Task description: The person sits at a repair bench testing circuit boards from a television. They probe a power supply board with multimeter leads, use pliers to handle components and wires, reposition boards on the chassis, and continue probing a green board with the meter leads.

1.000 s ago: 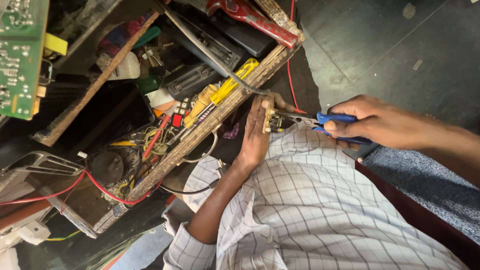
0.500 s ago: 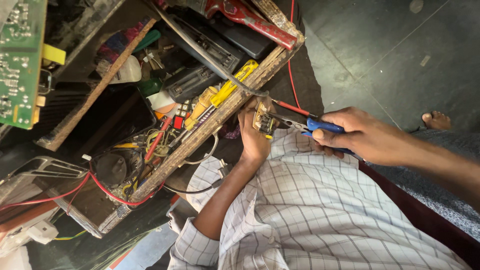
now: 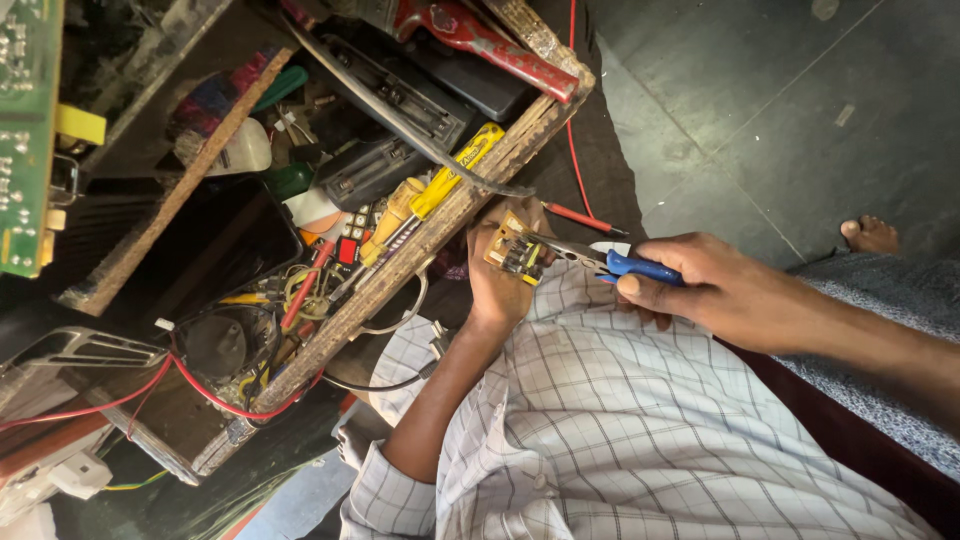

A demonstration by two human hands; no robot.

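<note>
Hands work close together over a checked shirt. The left hand holds a small yellow circuit board up, with its fingers wrapped tight around the board's edges. The board sits just below the wooden edge of a messy tool tray. The right hand grips the blue handles of a pair of pliers, fingers closed firmly around them. The thin metal tips of the pliers touch the right side of the little board. Whether the tips pinch a part on the board is too small to tell.

Inside the tray lie many things. A yellow screwdriver rests along the wooden edge, near the board. A red tool lies across the top of the tray. A black box with slots sits in the middle. A long curved metal strip crosses over it and ends near the left hand. Red wires loop out at the lower left of the tray. A green circuit board stands at the far left, well apart from the hands. A red pen lies on the dark cloth just above the pliers. A bare foot shows on the gray floor at the right.
</note>
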